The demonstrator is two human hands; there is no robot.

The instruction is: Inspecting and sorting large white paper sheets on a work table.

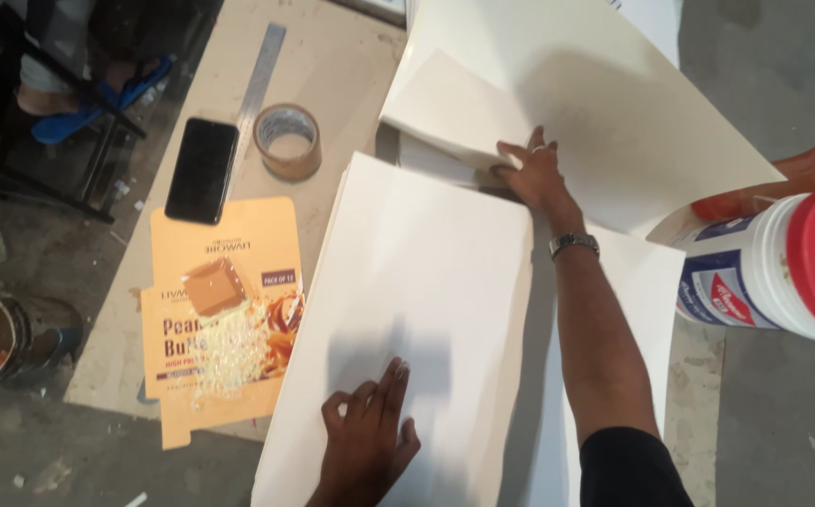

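Observation:
My left hand [367, 439] lies flat, fingers apart, on a large white sheet [407, 300] at the near edge of the board. My right hand [531, 172] reaches forward, a watch on its wrist, and grips the edge of a bent-up white card sheet [614, 103] at the far side. A folded white flap [445, 108] lies just left of that hand. More white sheets [638, 282] lie beneath my right forearm.
A flattened orange printed carton [224, 310] lies left of the sheets. Beyond it are a black phone [202, 169], a roll of brown tape [288, 141] and a metal ruler [259, 80]. A white tub with a red lid [783, 268] stands at right. Another person's foot in a blue sandal [69, 103] is far left.

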